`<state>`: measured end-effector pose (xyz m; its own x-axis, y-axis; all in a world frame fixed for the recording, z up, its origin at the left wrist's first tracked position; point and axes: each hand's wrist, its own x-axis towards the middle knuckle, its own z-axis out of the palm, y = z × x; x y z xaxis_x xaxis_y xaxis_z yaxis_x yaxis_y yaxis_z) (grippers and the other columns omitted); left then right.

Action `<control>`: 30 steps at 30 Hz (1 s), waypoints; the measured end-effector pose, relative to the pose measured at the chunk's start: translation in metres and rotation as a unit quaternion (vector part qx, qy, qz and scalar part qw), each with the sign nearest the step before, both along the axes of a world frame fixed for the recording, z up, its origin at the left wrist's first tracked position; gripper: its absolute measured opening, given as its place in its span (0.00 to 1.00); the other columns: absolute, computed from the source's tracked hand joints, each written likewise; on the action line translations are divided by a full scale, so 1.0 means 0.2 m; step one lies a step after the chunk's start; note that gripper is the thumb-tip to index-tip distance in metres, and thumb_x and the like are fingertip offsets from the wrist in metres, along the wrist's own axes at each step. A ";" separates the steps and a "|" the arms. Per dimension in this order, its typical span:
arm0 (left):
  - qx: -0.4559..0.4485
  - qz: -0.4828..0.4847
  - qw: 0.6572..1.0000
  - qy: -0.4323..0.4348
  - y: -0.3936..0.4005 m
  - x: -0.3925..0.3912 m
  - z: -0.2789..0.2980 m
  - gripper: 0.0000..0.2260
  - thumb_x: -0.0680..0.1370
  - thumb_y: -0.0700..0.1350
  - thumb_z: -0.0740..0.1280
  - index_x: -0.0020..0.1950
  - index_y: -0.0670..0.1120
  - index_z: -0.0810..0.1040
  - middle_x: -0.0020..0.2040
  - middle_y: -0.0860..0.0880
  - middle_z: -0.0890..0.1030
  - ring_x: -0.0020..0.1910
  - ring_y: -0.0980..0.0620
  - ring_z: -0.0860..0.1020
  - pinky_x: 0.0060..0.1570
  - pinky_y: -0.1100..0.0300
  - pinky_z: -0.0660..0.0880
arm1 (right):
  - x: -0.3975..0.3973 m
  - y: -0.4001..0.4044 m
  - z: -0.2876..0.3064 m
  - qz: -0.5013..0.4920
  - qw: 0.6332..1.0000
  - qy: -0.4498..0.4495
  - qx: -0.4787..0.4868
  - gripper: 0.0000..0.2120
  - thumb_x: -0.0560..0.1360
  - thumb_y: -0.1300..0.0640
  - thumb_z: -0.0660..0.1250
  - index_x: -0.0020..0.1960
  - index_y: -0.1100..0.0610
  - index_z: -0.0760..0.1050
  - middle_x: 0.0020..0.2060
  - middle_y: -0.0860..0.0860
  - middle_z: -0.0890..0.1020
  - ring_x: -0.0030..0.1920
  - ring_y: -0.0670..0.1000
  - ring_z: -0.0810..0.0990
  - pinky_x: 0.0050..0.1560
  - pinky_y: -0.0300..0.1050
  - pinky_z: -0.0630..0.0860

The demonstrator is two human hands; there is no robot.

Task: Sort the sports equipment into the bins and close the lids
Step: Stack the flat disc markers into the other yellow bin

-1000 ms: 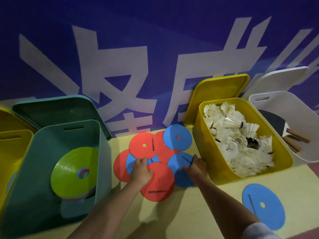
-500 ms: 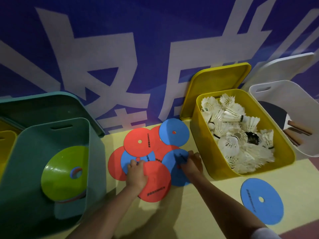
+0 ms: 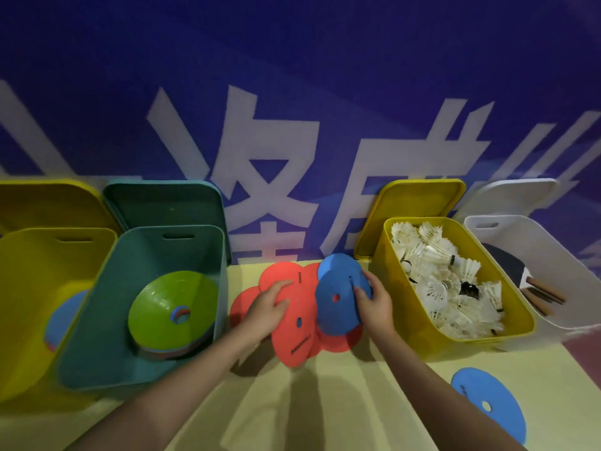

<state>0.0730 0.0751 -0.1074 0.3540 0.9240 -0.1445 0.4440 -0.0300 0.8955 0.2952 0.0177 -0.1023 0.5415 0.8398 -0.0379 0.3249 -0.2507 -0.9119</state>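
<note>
Blue banner [image 3: 325, 92] with large white characters fills the background, and a pale yellow bench [image 3: 341, 411] runs beneath it.

From the head view, four open bins stand in a row against the banner. At nine o'clock a yellow bin [image 3: 29, 288] holds a bluish disc, only partly seen. Just beside it, toward the centre, a teal bin [image 3: 97, 320] holds a stack of flat discs with a green disc [image 3: 162, 304] on top; its teal lid [image 3: 162, 206] leans on the banner behind it. At three o'clock a second yellow bin [image 3: 406, 320] is filled with white shuttlecocks [image 3: 445, 288], its yellow lid [image 3: 416, 209] propped up behind. At the far right a white bin [image 3: 559, 288] holds paddles with wooden handles (only partly visible).

Between the teal bin and the shuttlecock bin, at the centre, red discs [image 3: 292, 327] lie overlapping on the bench. The left hand [image 3: 270, 307] rests on them with fingers spread fairly flat. The right hand [image 3: 374, 304] grips a blue disc [image 3: 338, 297], fingers on its face, with the disc tilted above the red ones; another blue one shows just behind it.

At five o'clock a lone blue disc [image 3: 487, 405] lies flat on the bench, well apart from the pile.
</note>
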 end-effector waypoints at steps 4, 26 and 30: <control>0.055 0.054 0.993 -0.088 0.04 -0.24 0.28 0.17 0.74 0.43 0.63 0.63 0.52 0.73 0.59 0.51 0.76 0.57 0.52 0.74 0.58 0.61 0.69 | -0.22 0.09 0.25 -0.048 0.991 0.056 0.111 0.18 0.77 0.64 0.63 0.67 0.58 0.72 0.60 0.51 0.77 0.59 0.48 0.75 0.52 0.30 0.72; 0.103 0.300 0.947 -0.048 0.31 -2.15 0.33 0.16 0.78 0.35 0.61 0.64 0.47 0.72 0.61 0.43 0.75 0.59 0.42 0.74 0.55 0.52 0.71 | -1.89 0.52 0.28 -0.043 0.971 0.183 0.145 0.18 0.75 0.66 0.63 0.63 0.54 0.76 0.59 0.52 0.79 0.60 0.53 0.77 0.63 0.56 0.73; 0.066 0.294 0.954 -0.006 0.37 -2.31 0.21 0.16 0.80 0.37 0.60 0.67 0.47 0.71 0.64 0.43 0.74 0.61 0.41 0.73 0.56 0.51 0.72 | -2.05 0.52 0.20 -0.056 0.974 0.187 0.120 0.18 0.77 0.66 0.61 0.66 0.56 0.74 0.62 0.53 0.77 0.62 0.53 0.75 0.64 0.52 0.73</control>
<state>-0.3891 0.1486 -0.0657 -0.2300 0.9731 -0.0123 0.4093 0.1082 0.9060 -0.1139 0.1218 -0.0624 0.6156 0.7858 -0.0599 -0.0572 -0.0312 -0.9979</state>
